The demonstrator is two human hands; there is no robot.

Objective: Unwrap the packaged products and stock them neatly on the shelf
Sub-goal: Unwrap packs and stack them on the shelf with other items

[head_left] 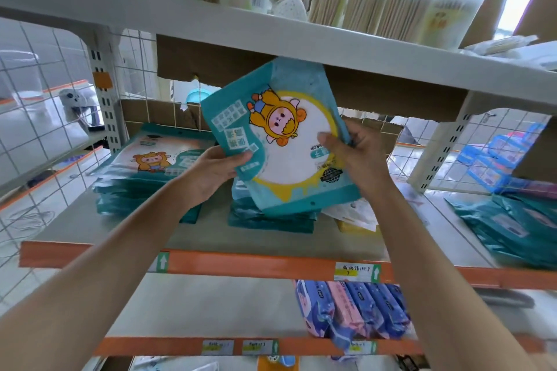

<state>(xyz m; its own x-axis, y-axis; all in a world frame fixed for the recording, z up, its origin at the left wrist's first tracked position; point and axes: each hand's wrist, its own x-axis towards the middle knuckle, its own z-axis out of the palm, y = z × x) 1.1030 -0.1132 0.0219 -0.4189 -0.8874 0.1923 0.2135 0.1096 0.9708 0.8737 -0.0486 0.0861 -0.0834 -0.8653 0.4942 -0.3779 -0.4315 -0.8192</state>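
A teal flat pack with a yellow cartoon figure and a white round window is held tilted above the middle shelf. My left hand grips its lower left edge, thumb on the front. My right hand pinches its right edge. Beneath it lies a short stack of the same teal packs. Another stack of such packs sits at the shelf's left.
Teal packages lie on the shelf at right. Cotton swab tubs stand on the upper shelf. Blue and pink wipe packs stand on the lower shelf. A wire grid closes the left side. Cardboard hangs under the upper shelf.
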